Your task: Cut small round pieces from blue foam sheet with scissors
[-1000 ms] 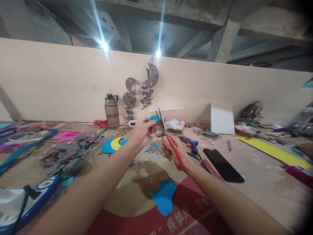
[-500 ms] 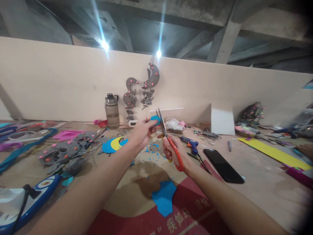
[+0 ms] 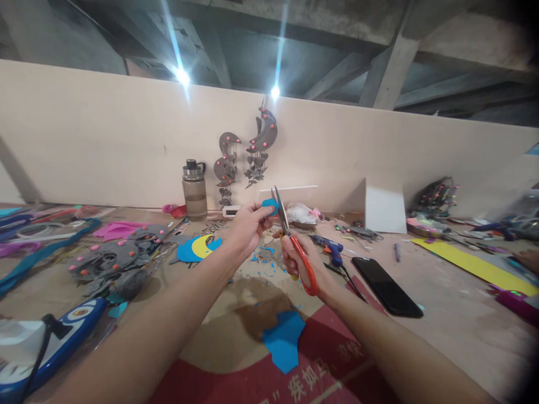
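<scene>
My right hand (image 3: 300,259) grips the orange-handled scissors (image 3: 293,245), blades pointing up and slightly left. My left hand (image 3: 248,226) pinches a blue foam piece (image 3: 268,206) against them.

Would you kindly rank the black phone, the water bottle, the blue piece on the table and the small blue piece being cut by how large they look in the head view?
1. Black phone
2. Blue piece on the table, close to the phone and nearer the camera, so unsure
3. Water bottle
4. Small blue piece, in the left hand
</scene>
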A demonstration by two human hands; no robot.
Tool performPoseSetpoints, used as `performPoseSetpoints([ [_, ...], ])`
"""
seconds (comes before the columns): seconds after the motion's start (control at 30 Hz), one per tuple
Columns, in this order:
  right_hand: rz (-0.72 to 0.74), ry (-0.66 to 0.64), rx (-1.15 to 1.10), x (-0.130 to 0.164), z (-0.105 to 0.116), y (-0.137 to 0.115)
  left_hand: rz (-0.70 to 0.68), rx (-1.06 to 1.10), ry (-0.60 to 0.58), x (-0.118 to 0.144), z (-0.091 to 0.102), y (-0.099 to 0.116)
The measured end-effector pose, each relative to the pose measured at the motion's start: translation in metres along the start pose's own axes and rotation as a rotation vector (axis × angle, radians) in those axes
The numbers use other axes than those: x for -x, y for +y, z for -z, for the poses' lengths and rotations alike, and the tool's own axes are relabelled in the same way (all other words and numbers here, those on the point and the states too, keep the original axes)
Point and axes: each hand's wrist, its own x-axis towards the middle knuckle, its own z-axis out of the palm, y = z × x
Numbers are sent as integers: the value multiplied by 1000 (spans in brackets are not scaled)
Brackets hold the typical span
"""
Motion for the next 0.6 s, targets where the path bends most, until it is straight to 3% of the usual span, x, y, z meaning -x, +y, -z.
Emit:
performPoseSetpoints([
  [0.6,-20,11,-45,0,-1,1,26,39,12,0,0,-2],
])
